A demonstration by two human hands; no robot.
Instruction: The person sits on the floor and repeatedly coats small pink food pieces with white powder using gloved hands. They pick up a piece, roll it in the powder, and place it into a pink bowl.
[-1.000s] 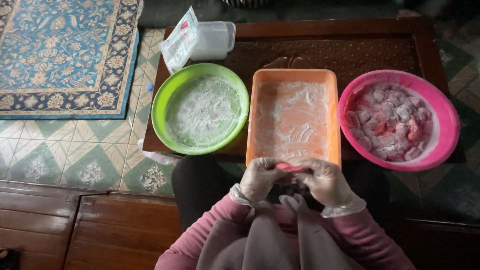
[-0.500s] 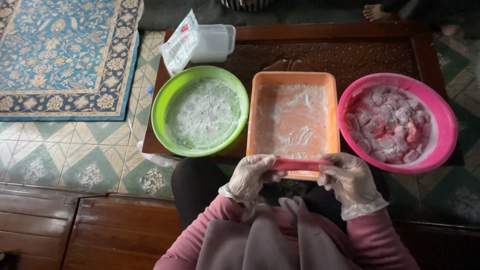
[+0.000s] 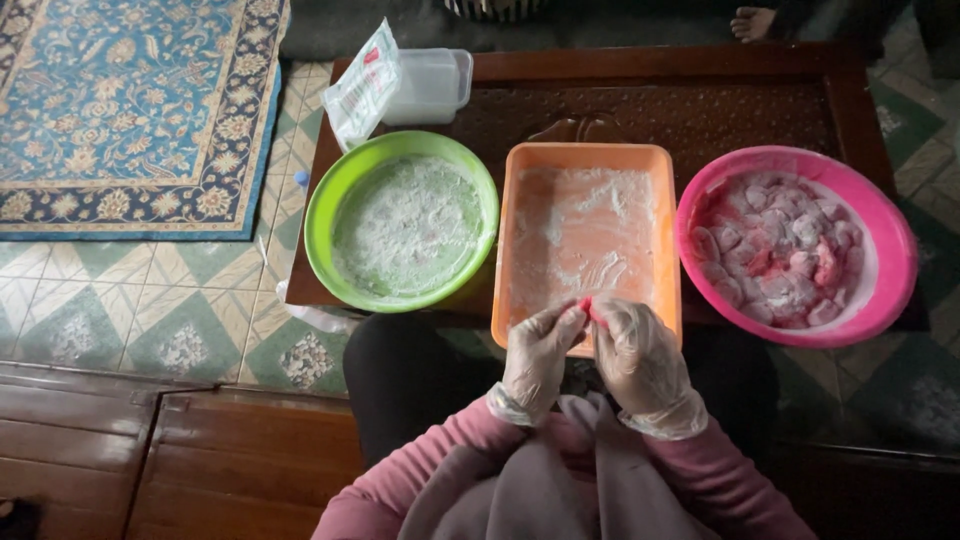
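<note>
Dark wooden surface carries a pink bowl, green bowl and floured orange tray. The red dough, stretched long half a second ago, is now folded small again, above the tray's near edge. Left hand and right hand, gloved, have drawn together, fingers pinching it closed between them.

A small pink piece of dough (mostly hidden) sits pinched between gloved fingertips, just above the orange tray's near edge.
</note>
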